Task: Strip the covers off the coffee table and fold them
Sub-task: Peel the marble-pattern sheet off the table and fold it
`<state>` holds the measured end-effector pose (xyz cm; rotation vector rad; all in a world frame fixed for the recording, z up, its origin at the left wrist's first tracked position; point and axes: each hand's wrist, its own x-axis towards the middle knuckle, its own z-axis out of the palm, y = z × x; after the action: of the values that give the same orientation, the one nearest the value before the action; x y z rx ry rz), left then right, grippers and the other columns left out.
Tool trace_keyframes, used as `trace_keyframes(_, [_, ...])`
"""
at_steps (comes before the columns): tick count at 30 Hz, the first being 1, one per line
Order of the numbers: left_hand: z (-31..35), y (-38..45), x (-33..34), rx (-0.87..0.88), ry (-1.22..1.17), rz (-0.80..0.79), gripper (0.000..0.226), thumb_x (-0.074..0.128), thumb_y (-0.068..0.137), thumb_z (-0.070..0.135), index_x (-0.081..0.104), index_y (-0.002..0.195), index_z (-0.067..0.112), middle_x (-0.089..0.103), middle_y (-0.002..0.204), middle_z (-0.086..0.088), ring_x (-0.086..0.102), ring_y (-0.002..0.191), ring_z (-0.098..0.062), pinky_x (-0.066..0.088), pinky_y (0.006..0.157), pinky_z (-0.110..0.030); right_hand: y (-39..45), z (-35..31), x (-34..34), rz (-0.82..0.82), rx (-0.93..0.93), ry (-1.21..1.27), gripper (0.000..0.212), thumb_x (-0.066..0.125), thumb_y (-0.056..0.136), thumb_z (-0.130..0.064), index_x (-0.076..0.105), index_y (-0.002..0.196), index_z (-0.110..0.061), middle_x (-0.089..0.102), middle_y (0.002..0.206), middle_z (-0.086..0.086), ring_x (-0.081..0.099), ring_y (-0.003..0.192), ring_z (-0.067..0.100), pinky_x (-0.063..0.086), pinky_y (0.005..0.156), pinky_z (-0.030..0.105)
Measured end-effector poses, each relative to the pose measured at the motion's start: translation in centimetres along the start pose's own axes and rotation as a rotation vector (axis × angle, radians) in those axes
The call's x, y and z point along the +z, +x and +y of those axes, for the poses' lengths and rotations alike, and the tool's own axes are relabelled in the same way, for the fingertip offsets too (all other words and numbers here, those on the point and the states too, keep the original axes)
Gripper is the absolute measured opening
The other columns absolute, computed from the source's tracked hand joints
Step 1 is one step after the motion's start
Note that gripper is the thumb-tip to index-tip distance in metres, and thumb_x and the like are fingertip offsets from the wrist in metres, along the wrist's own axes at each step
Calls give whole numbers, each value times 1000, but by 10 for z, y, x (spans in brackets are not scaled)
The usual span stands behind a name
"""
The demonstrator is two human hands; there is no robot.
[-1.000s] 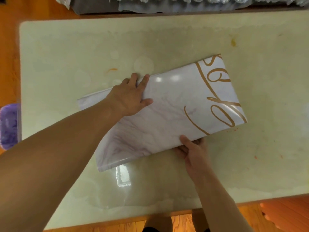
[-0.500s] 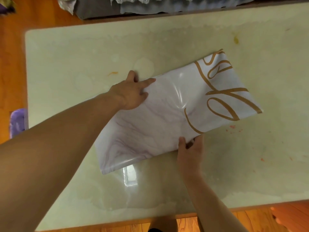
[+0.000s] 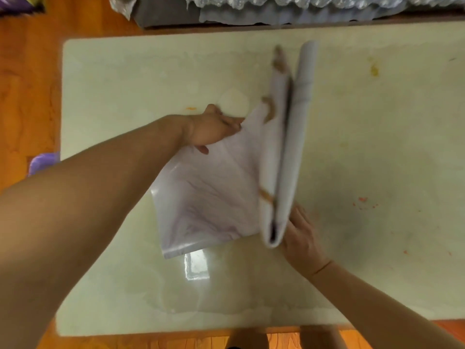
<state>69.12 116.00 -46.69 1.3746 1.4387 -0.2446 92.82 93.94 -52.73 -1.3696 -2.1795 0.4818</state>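
Head view looks down on the coffee table [image 3: 125, 79], whose pale stained top lies bare, so I judge the stripping done, at least for this cover [image 3: 208, 197]. What is left is the folding, and that is well along: the glossy, marbled sheet is already doubled into a thick panel, and its right half stands up on edge over the middle of the table, partway through another fold toward the left half, which lies flat.

My left hand [image 3: 214, 129] rests on the far left edge of the flat half, fingers reaching onto the sheet, the thumb showing below; it seems to pin it down, though the blur hides the exact grip. My right hand [image 3: 302, 238] is against the outer face of the raised half near its lower end, fingers fairly straight, pushing it over.
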Motion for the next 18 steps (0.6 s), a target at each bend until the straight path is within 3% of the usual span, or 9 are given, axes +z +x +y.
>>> trace_keyframes(1, [-2, -7, -7, 1, -195, -6, 28, 41, 107, 35, 65, 117, 26, 52, 111, 1, 58, 93, -17, 60, 77, -39, 2, 2, -1, -56, -50, 8, 24, 43, 103, -6, 61, 89, 3, 51, 142, 27, 50, 133, 35, 48, 103, 50])
trace_keyframes(3, [-13, -26, -19, -15, -681, -71, 45, 40, 105, 31, 78, 83, 19, 71, 87, 0, 68, 75, -16, 58, 66, -30, 6, 4, 1, -147, -155, -34, 19, 47, 99, 4, 56, 82, 0, 44, 149, 28, 41, 142, 37, 43, 107, 55])
trace_keyframes(4, [-23, -35, -23, -38, -895, -58, 46, 44, 101, 41, 80, 85, 18, 76, 88, -2, 73, 78, -19, 59, 67, -28, 9, 4, 2, -181, -194, -53, 17, 52, 94, 9, 53, 83, -4, 43, 150, 25, 39, 143, 36, 42, 108, 56])
trace_keyframes(6, [-56, -56, -21, -143, -1222, 94, 59, 42, 96, 64, 73, 110, 15, 76, 102, -5, 74, 89, -26, 58, 74, -32, 15, 0, 3, -219, -263, -76, 22, 57, 87, 14, 52, 81, -7, 44, 152, 20, 39, 144, 35, 41, 108, 57])
trace_keyframes(8, [-99, -77, 0, -215, -1463, 324, 65, 32, 99, 69, 64, 118, 16, 66, 97, -3, 67, 79, -26, 50, 70, -31, 14, 0, 3, -244, -311, -96, 22, 50, 91, 12, 51, 82, -8, 44, 151, 19, 39, 144, 34, 40, 108, 57])
trace_keyframes(11, [-123, -115, 52, -277, -1446, 472, 63, 37, 98, 70, 63, 123, 19, 70, 106, -1, 67, 90, -19, 51, 77, -35, 15, -1, 2, -310, -336, -136, 23, 41, 92, 10, 50, 84, -10, 44, 152, 17, 38, 145, 32, 40, 109, 55])
trace_keyframes(13, [-108, -122, 75, -219, -1296, 514, 53, 45, 97, 66, 67, 114, 21, 77, 100, 5, 73, 88, -11, 56, 77, -30, 19, -3, -7, -407, -310, -133, 19, 51, 81, 10, 55, 86, -8, 41, 155, 16, 33, 148, 31, 37, 112, 55])
trace_keyframes(16, [-96, -109, 83, -238, -1158, 559, 53, 60, 86, 69, 71, 111, 24, 78, 101, 3, 75, 94, -19, 59, 88, -41, 28, -7, -27, -599, -276, -44, 27, 61, 75, -11, 63, 101, -6, 38, 158, 12, 28, 150, 27, 30, 117, 53])
trace_keyframes(18, [-101, -96, 79, -278, -1131, 642, 46, 62, 83, 63, 69, 110, 26, 76, 103, 1, 74, 95, -24, 58, 91, -50, 50, -5, -37, -588, -214, 48, 34, 63, 84, -26, 63, 114, -10, 44, 153, 7, 38, 144, 25, 36, 113, 50])
